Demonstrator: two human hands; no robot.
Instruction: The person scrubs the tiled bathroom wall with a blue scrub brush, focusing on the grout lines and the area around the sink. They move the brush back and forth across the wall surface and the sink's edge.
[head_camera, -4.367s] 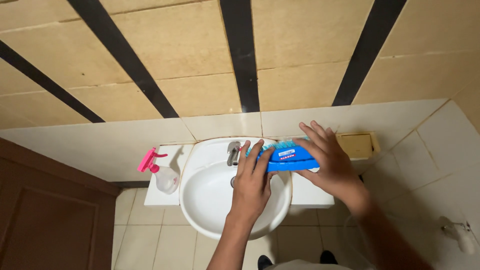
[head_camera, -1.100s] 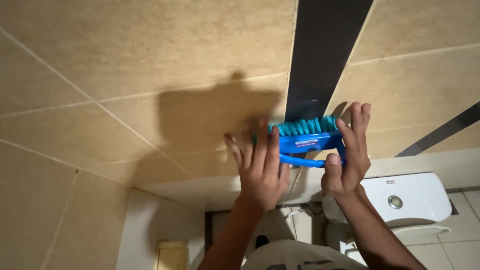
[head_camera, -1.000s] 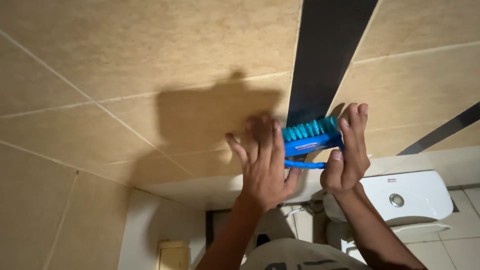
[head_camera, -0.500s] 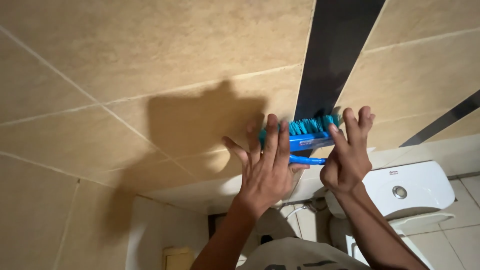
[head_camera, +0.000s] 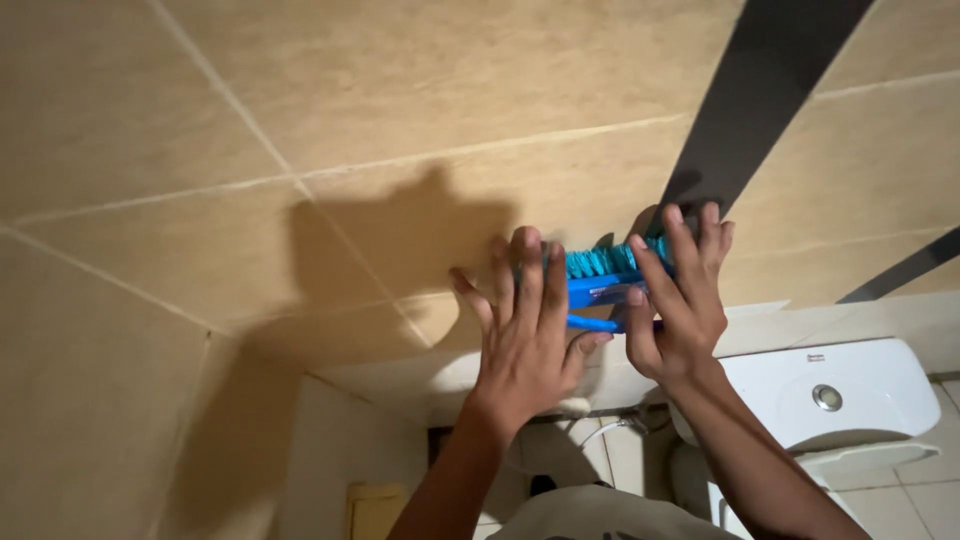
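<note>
Right of the frame's centre, a blue plastic scrub brush with teal bristles is pressed against the glossy beige tiled wall, beside a dark vertical tile stripe. The left hand lies with fingers spread over the brush's left end; the right hand wraps its right end. At lower right, a smooth white toilet cistern carries a round chrome button.

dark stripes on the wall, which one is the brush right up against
The wide dark stripe running down to the blue brush; the thinner dark stripe at far right lies apart from the brush.
</note>
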